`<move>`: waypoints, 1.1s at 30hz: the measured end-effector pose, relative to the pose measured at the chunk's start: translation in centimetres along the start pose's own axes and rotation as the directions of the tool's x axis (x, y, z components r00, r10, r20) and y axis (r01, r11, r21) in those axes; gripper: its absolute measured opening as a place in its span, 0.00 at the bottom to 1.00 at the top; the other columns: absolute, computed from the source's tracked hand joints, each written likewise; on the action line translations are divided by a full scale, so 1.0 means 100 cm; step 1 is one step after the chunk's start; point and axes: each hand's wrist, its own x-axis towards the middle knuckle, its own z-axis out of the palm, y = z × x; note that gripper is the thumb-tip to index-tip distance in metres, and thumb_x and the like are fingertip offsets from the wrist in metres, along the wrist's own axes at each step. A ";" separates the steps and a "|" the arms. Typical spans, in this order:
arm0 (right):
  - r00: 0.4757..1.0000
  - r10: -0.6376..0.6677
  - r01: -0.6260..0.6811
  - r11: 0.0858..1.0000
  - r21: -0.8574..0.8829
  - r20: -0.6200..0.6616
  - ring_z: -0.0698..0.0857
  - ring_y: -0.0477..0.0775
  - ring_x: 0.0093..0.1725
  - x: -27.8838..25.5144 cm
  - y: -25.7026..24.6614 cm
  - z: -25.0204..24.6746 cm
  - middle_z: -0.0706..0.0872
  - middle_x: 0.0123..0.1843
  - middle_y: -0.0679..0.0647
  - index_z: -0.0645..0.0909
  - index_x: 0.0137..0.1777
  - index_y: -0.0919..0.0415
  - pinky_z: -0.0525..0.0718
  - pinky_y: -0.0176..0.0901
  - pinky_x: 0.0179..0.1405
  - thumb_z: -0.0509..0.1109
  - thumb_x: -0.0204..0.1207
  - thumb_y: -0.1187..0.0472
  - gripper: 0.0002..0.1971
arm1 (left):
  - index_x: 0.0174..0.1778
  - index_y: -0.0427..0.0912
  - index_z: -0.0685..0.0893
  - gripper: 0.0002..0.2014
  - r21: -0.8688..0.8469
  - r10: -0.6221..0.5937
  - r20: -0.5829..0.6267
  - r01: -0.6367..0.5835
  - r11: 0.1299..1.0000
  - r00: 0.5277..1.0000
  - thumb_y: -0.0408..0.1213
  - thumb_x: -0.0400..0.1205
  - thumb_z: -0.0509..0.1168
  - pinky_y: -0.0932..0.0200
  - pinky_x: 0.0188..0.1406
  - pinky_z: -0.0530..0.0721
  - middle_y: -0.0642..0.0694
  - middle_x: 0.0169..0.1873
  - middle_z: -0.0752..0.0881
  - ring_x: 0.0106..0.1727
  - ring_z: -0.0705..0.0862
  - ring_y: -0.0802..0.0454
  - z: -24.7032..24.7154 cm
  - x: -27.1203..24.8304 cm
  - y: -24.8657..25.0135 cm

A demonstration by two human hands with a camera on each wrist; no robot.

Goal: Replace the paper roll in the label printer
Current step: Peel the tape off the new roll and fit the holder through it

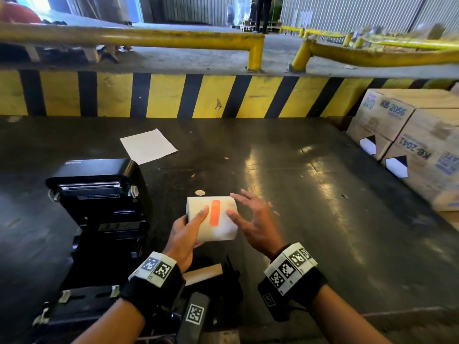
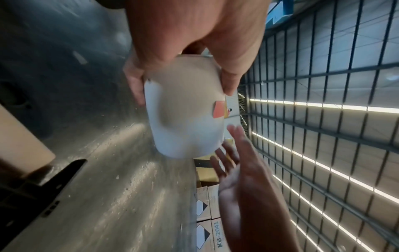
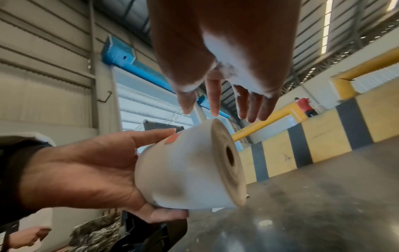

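My left hand [image 1: 190, 228] grips a full white paper roll [image 1: 218, 220] from its left end, thumb on top beside an orange tape strip [image 1: 215, 212] that seals the roll. The roll [image 3: 190, 172] shows its brown core hole in the right wrist view, and the roll [image 2: 183, 109] fills the left wrist view under my fingers. My right hand [image 1: 250, 217] hovers open just right of the roll, fingers spread, thumb near its top surface. The black label printer [image 1: 99, 202] stands at the left with its lid raised and bay open. A bare cardboard core [image 1: 202, 274] lies below my left wrist.
A white sheet [image 1: 148, 146] lies on the dark floor behind the printer. Cardboard boxes [image 1: 409, 137] are stacked at the right. A yellow-and-black striped kerb [image 1: 223, 95] with yellow rails runs across the back. A black device with a marker tag [image 1: 195, 315] sits near my wrists.
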 end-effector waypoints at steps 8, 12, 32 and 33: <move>0.988 -0.123 0.124 0.992 0.003 -0.088 0.73 0.55 0.70 0.003 -0.017 0.016 0.78 0.70 0.57 0.87 0.54 0.56 0.71 0.49 0.68 0.74 0.72 0.57 0.11 | 0.61 0.37 0.81 0.25 0.049 0.139 0.078 -0.144 0.988 0.987 0.46 0.70 0.72 0.44 0.52 0.87 0.35 0.52 0.89 0.52 0.89 0.42 -0.006 -0.015 0.007; 0.989 -0.073 0.083 0.994 0.076 -0.126 0.78 0.56 0.65 0.006 -0.019 0.020 0.82 0.65 0.58 0.87 0.45 0.62 0.76 0.56 0.67 0.74 0.72 0.63 0.04 | 0.61 0.36 0.81 0.28 0.087 0.127 0.061 -0.132 0.987 0.990 0.48 0.68 0.73 0.45 0.49 0.88 0.35 0.52 0.89 0.51 0.89 0.42 -0.006 -0.016 0.004; 0.905 0.352 -0.303 0.927 -0.220 0.239 0.77 0.63 0.68 -0.078 0.144 0.013 0.81 0.64 0.61 0.84 0.38 0.48 0.74 0.49 0.68 0.79 0.62 0.64 0.11 | 0.57 0.37 0.84 0.20 -0.029 -0.211 -0.073 0.209 0.978 0.975 0.46 0.74 0.71 0.42 0.40 0.89 0.34 0.54 0.87 0.56 0.85 0.37 -0.020 -0.020 -0.040; 0.903 0.361 -0.292 0.914 -0.282 0.234 0.77 0.62 0.68 -0.083 0.149 0.015 0.81 0.65 0.60 0.87 0.43 0.55 0.73 0.49 0.68 0.79 0.63 0.62 0.09 | 0.57 0.38 0.84 0.20 -0.021 -0.217 -0.079 0.216 0.976 0.973 0.47 0.74 0.71 0.40 0.47 0.88 0.34 0.55 0.87 0.56 0.85 0.37 -0.021 -0.021 -0.043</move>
